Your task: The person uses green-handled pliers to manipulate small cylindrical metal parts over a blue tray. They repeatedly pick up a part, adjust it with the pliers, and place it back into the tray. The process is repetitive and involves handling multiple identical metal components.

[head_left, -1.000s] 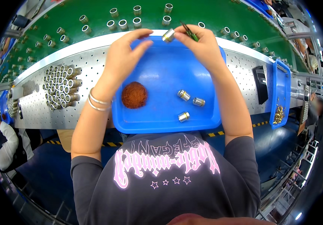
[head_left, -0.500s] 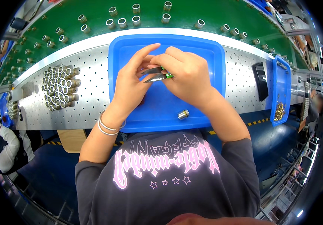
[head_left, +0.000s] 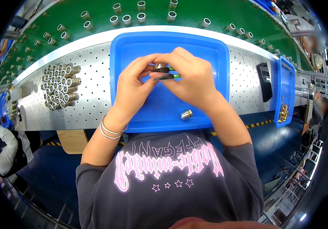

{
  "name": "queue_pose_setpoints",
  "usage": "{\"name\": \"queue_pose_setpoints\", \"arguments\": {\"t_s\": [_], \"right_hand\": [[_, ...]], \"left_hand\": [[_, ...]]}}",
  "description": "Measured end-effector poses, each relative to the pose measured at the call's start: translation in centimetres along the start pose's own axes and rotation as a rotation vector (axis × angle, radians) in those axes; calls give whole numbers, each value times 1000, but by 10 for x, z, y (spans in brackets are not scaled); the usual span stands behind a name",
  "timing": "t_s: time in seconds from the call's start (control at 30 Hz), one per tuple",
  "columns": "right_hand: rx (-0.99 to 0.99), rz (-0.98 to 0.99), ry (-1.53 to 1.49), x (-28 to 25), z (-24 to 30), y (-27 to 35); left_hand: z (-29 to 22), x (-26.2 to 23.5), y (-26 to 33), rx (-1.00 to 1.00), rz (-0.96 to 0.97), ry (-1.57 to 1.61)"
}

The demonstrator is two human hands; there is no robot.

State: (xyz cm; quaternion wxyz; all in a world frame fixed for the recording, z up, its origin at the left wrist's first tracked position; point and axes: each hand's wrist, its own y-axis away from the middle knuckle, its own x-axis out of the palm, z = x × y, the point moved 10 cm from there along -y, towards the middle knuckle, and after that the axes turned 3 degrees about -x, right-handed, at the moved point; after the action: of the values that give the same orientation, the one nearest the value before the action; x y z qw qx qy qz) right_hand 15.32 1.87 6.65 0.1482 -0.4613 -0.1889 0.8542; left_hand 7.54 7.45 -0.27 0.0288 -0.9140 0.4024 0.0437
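Over the blue tray (head_left: 126, 124), both my hands are close together with the fingertips meeting. My right hand (head_left: 194, 74) is closed round a pair of small snips (head_left: 165, 76) with green on the handles and two dark, pointed blades spread apart. The blades point toward my left hand (head_left: 131, 86), whose fingers are curled in a pinch. A small shiny brass-coloured metal part (head_left: 157, 66) shows at its fingertips, mostly hidden by fingers. A short metal cylinder (head_left: 186, 115) with a yellowish ring lies in the tray near its front edge.
Many metal sleeves (head_left: 61, 86) stand grouped on the perforated metal table (head_left: 95, 84) at left. Beyond it, a green conveyor (head_left: 194, 11) carries more sleeves. At right are a black holder (head_left: 264, 82) and a blue bin (head_left: 283, 95) with brass parts. Another person's arm (head_left: 7, 152) shows far left.
The snips have shifted slightly right, away from my left palm. The small brass-coloured part now shows between my fingertips. The cylinder in the tray has stayed put.
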Motion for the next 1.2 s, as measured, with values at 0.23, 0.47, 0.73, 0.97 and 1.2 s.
{"name": "queue_pose_setpoints", "arguments": {"t_s": [0.23, 0.47, 0.73, 0.97, 1.2], "right_hand": [[78, -4, -493, 7, -14, 3], [459, 19, -982, 15, -40, 19], [430, -2, -854, 7, -46, 27], [454, 74, -684, 1, -46, 32], [235, 18, -300, -12, -29, 8]], "left_hand": [[16, 4, 0, -145, 39, 413], [30, 10, 3, -375, 103, 858], [30, 7, 4, -380, 76, 901], [29, 7, 3, -371, 64, 920], [14, 8, 2, -210, 76, 562]]}}
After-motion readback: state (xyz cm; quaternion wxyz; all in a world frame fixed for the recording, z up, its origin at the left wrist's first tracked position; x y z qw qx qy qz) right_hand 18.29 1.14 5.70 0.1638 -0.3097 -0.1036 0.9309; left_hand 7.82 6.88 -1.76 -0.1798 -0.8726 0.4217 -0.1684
